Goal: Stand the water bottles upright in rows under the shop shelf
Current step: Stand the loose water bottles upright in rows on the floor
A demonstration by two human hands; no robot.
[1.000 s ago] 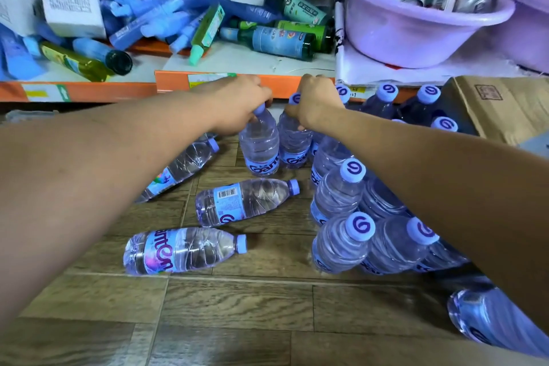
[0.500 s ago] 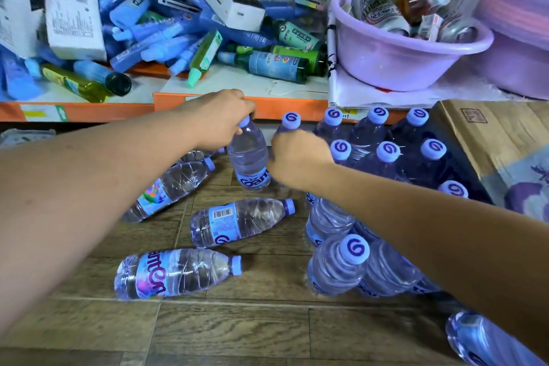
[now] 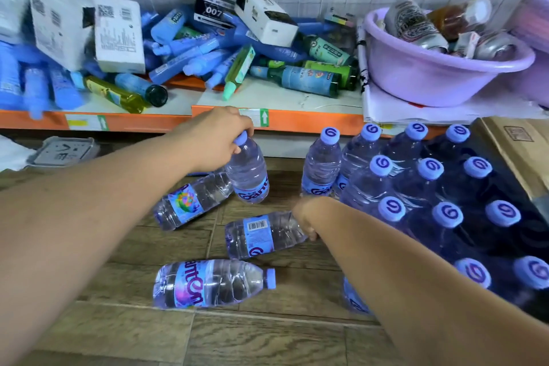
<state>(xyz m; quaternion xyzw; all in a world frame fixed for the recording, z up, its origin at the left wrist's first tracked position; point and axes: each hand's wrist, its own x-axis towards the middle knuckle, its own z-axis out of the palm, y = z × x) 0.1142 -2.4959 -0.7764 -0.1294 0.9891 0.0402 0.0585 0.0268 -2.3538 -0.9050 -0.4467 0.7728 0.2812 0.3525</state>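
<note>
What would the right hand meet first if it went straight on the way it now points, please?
The lying barcode bottle: the right hand is at its neck end, seemingly gripping it, with nothing between.

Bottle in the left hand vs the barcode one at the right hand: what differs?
Pose: the left-hand bottle is near upright; the barcode bottle lies on its side on the floor. Cap: left hand grips the left-hand bottle's visible cap; right hand hides the barcode bottle's cap. Both are clear, blue-labelled water bottles.
</note>
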